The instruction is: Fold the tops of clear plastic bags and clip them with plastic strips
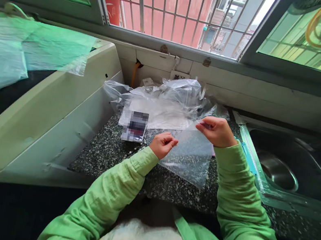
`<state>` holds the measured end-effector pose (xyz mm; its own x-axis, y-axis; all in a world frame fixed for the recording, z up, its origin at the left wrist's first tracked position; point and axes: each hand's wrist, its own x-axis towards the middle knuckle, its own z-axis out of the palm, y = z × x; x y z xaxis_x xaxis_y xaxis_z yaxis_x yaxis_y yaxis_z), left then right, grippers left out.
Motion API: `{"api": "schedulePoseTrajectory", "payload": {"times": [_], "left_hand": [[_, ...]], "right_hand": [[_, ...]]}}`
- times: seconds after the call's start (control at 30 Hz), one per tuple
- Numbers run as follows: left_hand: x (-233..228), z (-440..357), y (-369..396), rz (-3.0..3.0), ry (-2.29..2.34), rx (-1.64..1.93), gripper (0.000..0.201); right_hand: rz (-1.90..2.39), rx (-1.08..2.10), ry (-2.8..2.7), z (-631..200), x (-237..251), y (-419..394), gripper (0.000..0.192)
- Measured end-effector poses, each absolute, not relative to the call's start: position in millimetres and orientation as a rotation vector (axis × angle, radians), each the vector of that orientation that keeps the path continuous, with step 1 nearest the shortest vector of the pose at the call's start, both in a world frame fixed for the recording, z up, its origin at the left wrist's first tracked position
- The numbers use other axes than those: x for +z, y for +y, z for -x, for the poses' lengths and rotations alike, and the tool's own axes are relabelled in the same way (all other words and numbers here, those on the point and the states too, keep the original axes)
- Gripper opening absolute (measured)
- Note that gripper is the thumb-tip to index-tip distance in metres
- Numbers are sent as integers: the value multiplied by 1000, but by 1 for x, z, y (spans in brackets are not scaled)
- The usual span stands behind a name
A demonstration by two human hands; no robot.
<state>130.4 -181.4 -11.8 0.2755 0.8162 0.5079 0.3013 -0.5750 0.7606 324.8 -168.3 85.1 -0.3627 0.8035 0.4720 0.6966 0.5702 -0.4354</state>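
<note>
A clear plastic bag (192,158) hangs between my two hands, low over the speckled dark countertop. My right hand (218,132) is closed, pinching the bag's upper edge between thumb and fingers. Lower and to the left, my left hand (163,144) is also closed, its thumb and forefinger pressed together at the bag's left edge. Behind them lies a crumpled heap of clear plastic bags (179,98). Just left of my left hand a phone-like flat object (138,134) lies on the counter, its face blurred out.
A steel sink (291,168) is set into the countertop (95,152) on the right. At left stands a cream-sided unit (64,119) with clear plastic sheeting (1,54) spread over its dark top. Behind the heap are a wall socket (180,75) and a barred window.
</note>
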Motion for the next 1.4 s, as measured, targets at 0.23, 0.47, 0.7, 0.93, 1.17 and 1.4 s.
{"api": "schedulePoseTrajectory", "payload": {"times": [0.23,0.47,0.7,0.93,1.17,1.4], "left_hand": [[-10,-130,-182,-1996,999,1258,28],[-10,-130,-181,-1941,1036,1238,28],[-8,-126,-181,-1945,1132,1333,33],[-4,-123,-181,-1883,1149,1383,33],[-4,-122,-179,-1811,1122,1364,33],[-4,-118,-179,-1669,1185,1414,37]], "right_hand": [[1206,165,-2144,-325,84,-168,29],[1190,208,-2127,-326,88,-169,29],[1232,183,-1926,-341,97,-172,22],[1243,136,-1889,-339,99,-173,23],[1259,145,-1863,-341,100,-174,23],[1263,162,-1725,-351,100,-172,23]]}}
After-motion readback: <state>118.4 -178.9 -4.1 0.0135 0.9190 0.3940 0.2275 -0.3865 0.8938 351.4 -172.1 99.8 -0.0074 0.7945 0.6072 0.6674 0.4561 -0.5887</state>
